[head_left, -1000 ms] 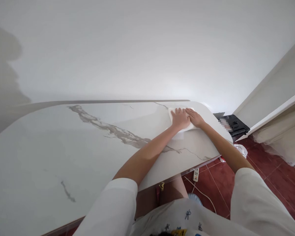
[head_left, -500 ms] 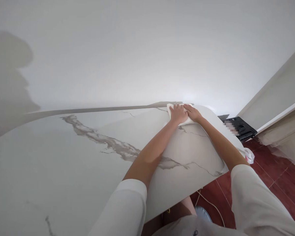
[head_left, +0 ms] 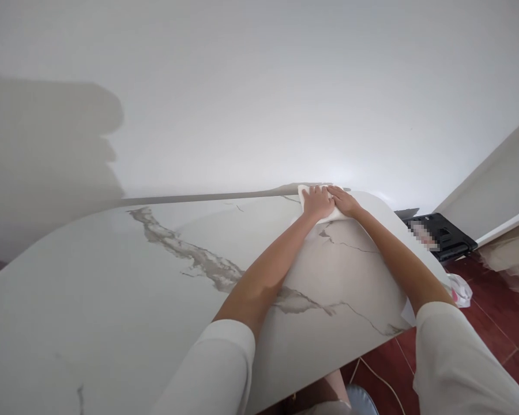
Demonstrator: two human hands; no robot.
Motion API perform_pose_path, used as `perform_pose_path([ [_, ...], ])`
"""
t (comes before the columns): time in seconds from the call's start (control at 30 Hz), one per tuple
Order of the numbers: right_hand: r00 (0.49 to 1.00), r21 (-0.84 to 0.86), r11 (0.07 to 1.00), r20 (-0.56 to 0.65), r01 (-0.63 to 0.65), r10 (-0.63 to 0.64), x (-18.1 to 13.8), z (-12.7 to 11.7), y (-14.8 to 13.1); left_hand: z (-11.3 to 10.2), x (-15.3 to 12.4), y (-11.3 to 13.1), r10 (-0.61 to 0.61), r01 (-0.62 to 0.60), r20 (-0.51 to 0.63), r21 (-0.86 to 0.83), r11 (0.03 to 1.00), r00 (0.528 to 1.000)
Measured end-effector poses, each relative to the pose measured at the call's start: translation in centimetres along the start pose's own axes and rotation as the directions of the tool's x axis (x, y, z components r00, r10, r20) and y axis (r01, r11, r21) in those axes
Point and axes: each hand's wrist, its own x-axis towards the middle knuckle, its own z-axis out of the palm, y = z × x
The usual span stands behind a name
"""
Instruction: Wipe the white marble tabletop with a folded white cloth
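A folded white cloth [head_left: 338,215] lies on the white marble-patterned table [head_left: 190,311], close to its far edge by the wall. Closed over the cloth's left and middle part, my left hand [head_left: 319,204] presses it down. My right hand [head_left: 346,202] grips the right side of the same cloth, its fingertips against the left hand. Both arms reach forward across the table. The cloth's underside and much of its middle are hidden by the hands.
Behind the table stands a plain white wall [head_left: 259,98]. At the right, a black case-like object [head_left: 452,233] and a white plastic bag [head_left: 462,290] are beyond the table's edge. A pale cable [head_left: 383,377] runs over the red tiled floor [head_left: 493,323].
The view has shifted slightly, so the table and the things at right appear farther right and a little lower. The shadow on the wall has moved right. Both hands stay on the cloth.
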Motion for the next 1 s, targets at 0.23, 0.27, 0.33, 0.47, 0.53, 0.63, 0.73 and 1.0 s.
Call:
perform_pose_path([
  [0.23, 0.997, 0.056, 0.996, -0.053, 0.063, -0.060, 0.3, -0.1, 2.8, 1.2, 1.6, 1.5, -0.004, 0.004, -0.031, 0.013, 1.000, 0.999],
  [0.27, 0.997, 0.051, 0.997, -0.054, 0.063, -0.060, 0.3, -0.3, 3.1, 1.3, 1.9, 1.8, -0.002, 0.002, -0.033, 0.010, 1.000, 0.999],
  [0.33, 0.998, 0.034, 0.998, -0.042, 0.043, -0.041, 0.1, -0.6, 3.3, 1.4, 2.2, 2.2, 0.000, -0.001, -0.032, -0.001, 1.000, 0.999],
  [0.47, 0.999, -0.012, 0.999, 0.002, -0.041, 0.041, -0.3, -1.3, 2.5, 1.0, 2.2, 2.1, 0.011, -0.011, -0.020, -0.032, 0.999, 1.000],
  [0.53, 0.998, -0.038, 0.998, 0.013, -0.059, 0.060, -0.4, -1.6, 1.7, 0.6, 2.0, 1.9, 0.012, -0.012, -0.011, -0.041, 0.999, 1.000],
  [0.63, 0.995, -0.073, 0.992, 0.000, -0.104, 0.104, -0.2, -1.9, 0.4, 0.1, 1.7, 1.5, 0.015, -0.016, -0.019, -0.055, 0.998, 1.000],
  [0.73, 0.983, -0.083, 0.980, -0.029, -0.181, 0.179, 0.1, -1.7, -0.5, 0.1, 1.5, 1.2, 0.014, -0.018, -0.056, -0.075, 0.997, 0.998],
  [1.0, 0.996, -0.166, 0.984, -0.066, -0.071, 0.061, 0.2, -0.6, 0.2, 1.6, 1.8, 1.1, -0.051, 0.035, -0.154, -0.104, 0.994, 0.987],
])
